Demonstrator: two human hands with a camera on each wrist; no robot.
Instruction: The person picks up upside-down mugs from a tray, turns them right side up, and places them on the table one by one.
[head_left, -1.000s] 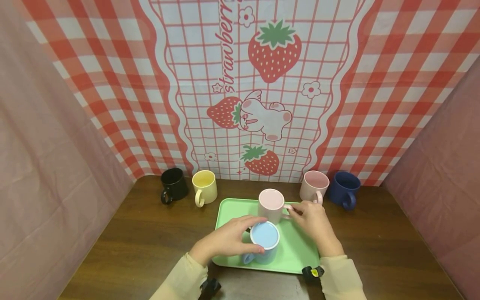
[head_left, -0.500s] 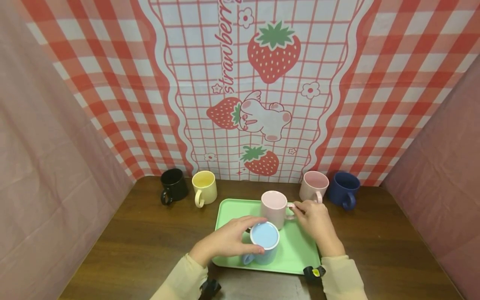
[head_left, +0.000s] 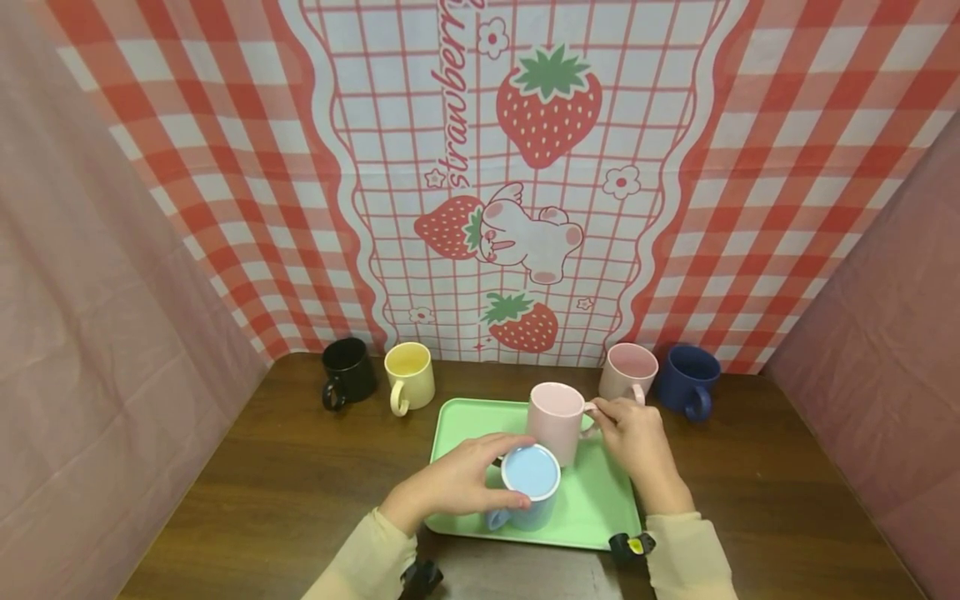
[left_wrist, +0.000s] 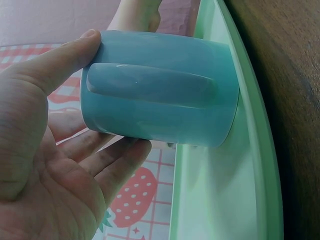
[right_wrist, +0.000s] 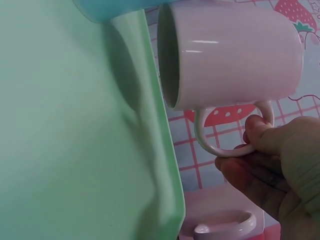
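My left hand (head_left: 453, 482) holds a light blue mug (head_left: 529, 508), which stands upside down on a light green tray (head_left: 468, 415). In the left wrist view the thumb (left_wrist: 67, 59) lies on one side of the blue mug and fingertips touch the other. Just behind it, a pale pink mug (head_left: 555, 432) is held bottom up by its handle, pinched between the thumb and fingers of my right hand (head_left: 637, 437). The right wrist view shows this pink mug's (right_wrist: 237, 55) open mouth facing the tray with a gap between them.
At the back left of the wooden table (head_left: 247, 467) stand a black mug (head_left: 352, 373) and a yellow mug (head_left: 415, 382). A second pink mug (head_left: 622, 379) and a dark blue mug (head_left: 684, 379) stand at the back right. Behind them hangs a red-and-white checked cloth (head_left: 270, 167).
My right hand has lifted the pale pink mug and moved it slightly right and toward me. The left hand and the light blue mug have stayed in place.
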